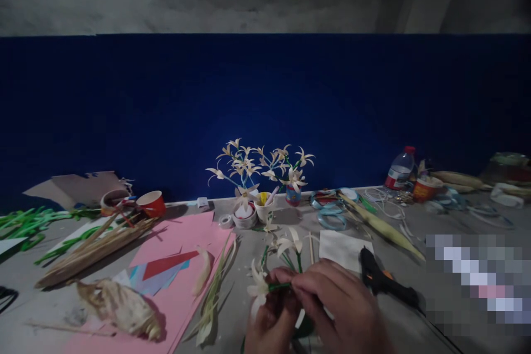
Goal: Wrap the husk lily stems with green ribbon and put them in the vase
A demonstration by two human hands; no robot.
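At the bottom middle, my left hand [271,318] and my right hand [340,304] are closed together on a small cream flower [258,289] with a green stem. The fingers of both hands pinch the stem just right of the bloom. A second cream flower [290,243] on a green stem lies on the table just beyond my hands. A black glue gun [384,279] lies to the right of my right hand, beside a white paper sheet [342,246].
Pink paper [194,243] with coloured scraps and dried husks [120,307] lies at the left. A bundle of sticks [91,251], green leaf strips [29,221] and red cups [151,203] sit farther left. A flower bouquet [261,168], small pots, tape rolls [332,218], a water bottle [400,168] and a corn cob [381,227] stand near the blue wall.
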